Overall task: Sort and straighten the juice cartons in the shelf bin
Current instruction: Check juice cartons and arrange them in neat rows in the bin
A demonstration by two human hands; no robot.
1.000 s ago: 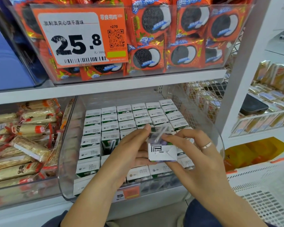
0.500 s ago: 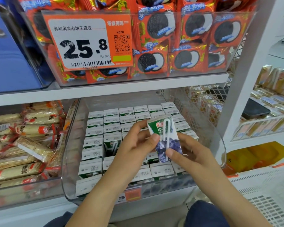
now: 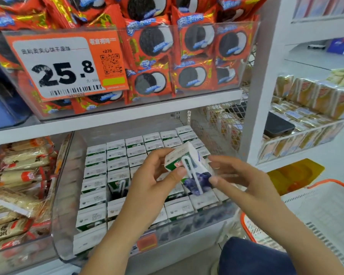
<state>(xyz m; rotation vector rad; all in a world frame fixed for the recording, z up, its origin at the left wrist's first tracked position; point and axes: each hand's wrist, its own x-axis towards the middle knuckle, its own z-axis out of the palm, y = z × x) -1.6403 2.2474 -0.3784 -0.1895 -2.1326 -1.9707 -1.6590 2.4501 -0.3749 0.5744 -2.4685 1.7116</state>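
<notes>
A: Shop shelving, white, with a clear plastic shelf bin (image 3: pixel 68 195) on the lower shelf (image 3: pixel 107 124), packed with rows of upright juice cartons (image 3: pixel 115 155).

B: Hands?

A: Both over the bin. Left hand (image 3: pixel 153 175) pinches 1 blueberry juice carton (image 3: pixel 189 167), thumb on the front face, fingers behind. Carton is tilted, top toward the back, lifted above the rows, straw side facing the camera.

B: Right?

A: Right hand (image 3: pixel 236 175) has a fingertip touching the carton's lower corner, other fingers stretched out loose, nothing grasped. My guess is it's steadying or turning the carton so it faces like the others.

B: Where would it go?

A: Probably the gap in the middle rows, next to a sunken carton (image 3: pixel 118 185) with its straw side showing. Judgement only.

B: Readable text?

A: Price tag (image 3: pixel 66 64) on the upper bin: "25.8", "+270", a QR code and a barcode. Chinese characters are too blurred to read. Carton brand is unreadable. Red cookie packs (image 3: pixel 195 42) sit above, wrapped snack bars (image 3: pixel 18 161) to the left.
</notes>
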